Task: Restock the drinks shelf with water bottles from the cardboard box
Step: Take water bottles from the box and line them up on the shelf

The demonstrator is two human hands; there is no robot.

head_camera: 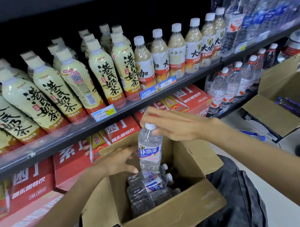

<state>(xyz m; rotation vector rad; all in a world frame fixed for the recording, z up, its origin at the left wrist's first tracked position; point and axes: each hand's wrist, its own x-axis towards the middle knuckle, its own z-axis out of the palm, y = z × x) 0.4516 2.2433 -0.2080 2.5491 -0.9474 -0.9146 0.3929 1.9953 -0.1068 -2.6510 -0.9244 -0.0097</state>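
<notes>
Below, cardboard box (168, 214) holding water bottles (150, 191), right-hand fingers (146, 117) gripping upright bottle (150, 151), left fingers (131, 168) spread.

A shop: bottled drinks (98, 71) are lining a shelf (87, 125) carrying price tags (103, 112), cartons (73, 162) sitting below.

Both forearms are bare to the edge of the picture, with no sleeve showing on either. The left hand (121, 160) and the right hand (174, 123) wear no gloves, rings or watch (the wrists are bare too). The legs are covered in dark grey denim trousers (236, 192) with a faded, mottled wash, and a stitched seam runs along the fabric near the right knee.
</notes>
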